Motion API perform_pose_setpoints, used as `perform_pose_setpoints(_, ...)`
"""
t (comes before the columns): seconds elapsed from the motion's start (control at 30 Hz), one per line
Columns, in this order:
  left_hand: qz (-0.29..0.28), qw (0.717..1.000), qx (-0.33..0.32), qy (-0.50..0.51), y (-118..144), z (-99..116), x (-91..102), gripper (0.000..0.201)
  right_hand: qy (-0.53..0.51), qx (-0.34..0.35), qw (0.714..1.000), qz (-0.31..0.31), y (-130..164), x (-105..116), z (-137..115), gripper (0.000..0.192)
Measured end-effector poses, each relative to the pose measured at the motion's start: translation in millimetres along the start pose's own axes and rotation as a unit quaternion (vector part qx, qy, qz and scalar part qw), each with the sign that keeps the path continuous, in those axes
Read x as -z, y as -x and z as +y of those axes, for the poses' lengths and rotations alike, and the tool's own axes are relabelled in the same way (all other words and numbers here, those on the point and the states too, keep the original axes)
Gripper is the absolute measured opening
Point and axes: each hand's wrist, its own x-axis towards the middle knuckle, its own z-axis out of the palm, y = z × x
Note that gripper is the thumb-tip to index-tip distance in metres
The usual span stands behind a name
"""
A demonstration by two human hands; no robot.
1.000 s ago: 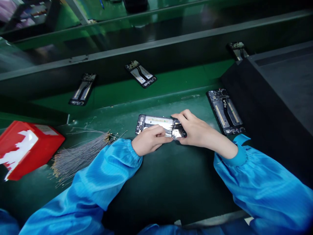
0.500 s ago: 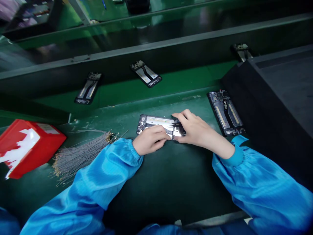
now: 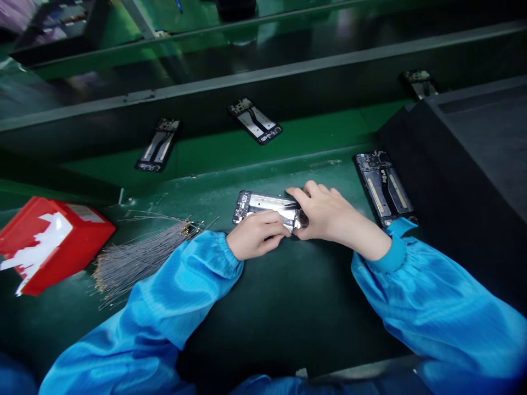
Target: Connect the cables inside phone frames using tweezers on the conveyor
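Observation:
An opened phone [image 3: 267,202] lies crosswise on the green bench, its metal frame and circuit boards showing. My left hand [image 3: 260,233] rests over its near long edge with curled fingers, the thumb and fingertips pressed together at that edge. Whether a thin cable sits between those fingertips is hidden. My right hand [image 3: 323,213] bends around the phone's right end. Dark pointed tips, which look like tweezers [image 3: 290,207], stick out from under its fingers over the phone. To the left lies a bundle of thin grey cables [image 3: 142,255] with small gold-coloured ends.
A red bin [image 3: 88,236] with torn white paper stands at the left. Another opened phone [image 3: 385,189] lies right of my hands, beside a large black box [image 3: 444,181]. Along the green channel behind lie more opened phones, one left [image 3: 158,145], one central [image 3: 255,122], one partly hidden [image 3: 419,85].
The phones in the back channel have shifted right. My right hand has moved slightly left over the phone's end, covering more of it. My left hand keeps nearly the same place on the phone.

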Motion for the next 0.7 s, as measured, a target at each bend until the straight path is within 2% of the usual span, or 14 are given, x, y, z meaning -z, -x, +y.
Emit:
perform_pose_setpoints(0.27, 0.039, 0.999, 0.012, -0.02, 2, 0, -2.6, 0.02, -0.095, 0.09, 0.991, 0.027, -2, -12, 10, 0.062)
perform_pose_setpoints(0.4, 0.055, 0.997, 0.026, -0.035, 2, 1, -4.4, 0.019, -0.1, 0.091, 0.99, 0.037, -2, -14, 14, 0.061)
perform_pose_setpoints(0.7, 0.043, 0.995, 0.068, -0.054, -4, 5, -7.3, 0.016, -0.053, 0.101, 0.993, 0.04, -1, -9, 13, 0.05)
